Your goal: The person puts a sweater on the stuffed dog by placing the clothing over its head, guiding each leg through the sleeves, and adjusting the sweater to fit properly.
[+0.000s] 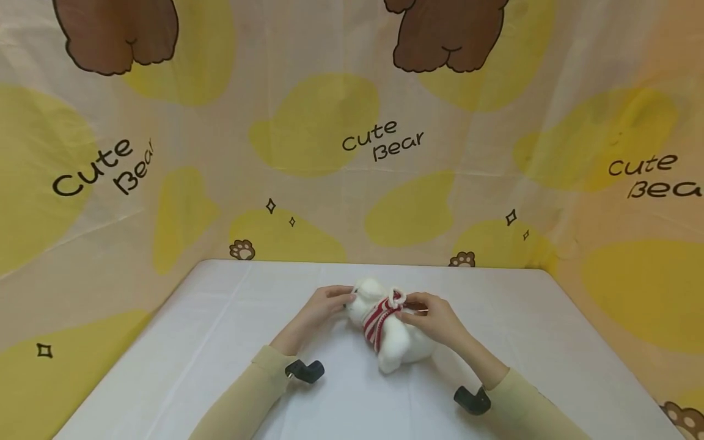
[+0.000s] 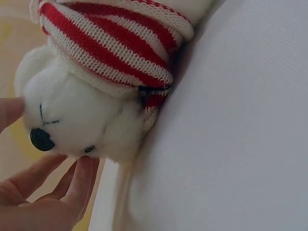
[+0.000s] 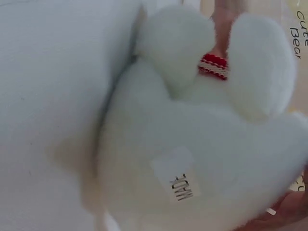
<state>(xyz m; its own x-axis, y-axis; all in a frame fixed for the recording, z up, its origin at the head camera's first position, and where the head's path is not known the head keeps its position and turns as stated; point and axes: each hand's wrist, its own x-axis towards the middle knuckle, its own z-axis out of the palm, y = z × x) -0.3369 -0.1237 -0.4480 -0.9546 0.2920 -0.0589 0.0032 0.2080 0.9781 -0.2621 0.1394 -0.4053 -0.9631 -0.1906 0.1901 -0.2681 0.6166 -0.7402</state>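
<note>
A white plush bear [image 1: 404, 342] lies on the table with its head to the left, wearing a red-and-white striped knitted scarf [image 1: 378, 322]. My left hand [image 1: 321, 304] holds the bear's head by the fingertips. In the left wrist view, the thumb and fingers sit on either side of the face, around a black nose [image 2: 42, 139]. On the other side, my right hand [image 1: 437, 319] grips the bear by the scarf's looped end, thumb and fingers apart. The right wrist view shows the bear's bottom with a white label [image 3: 175, 175]; most of that hand is hidden behind the plush.
A white-covered table [image 1: 247, 318] lies under the bear, its far edge meeting a printed cloth backdrop [image 1: 308, 201] that rises at the back and both sides. Black wrist mounts [image 1: 305, 371] stick out from both sleeves just above the tabletop.
</note>
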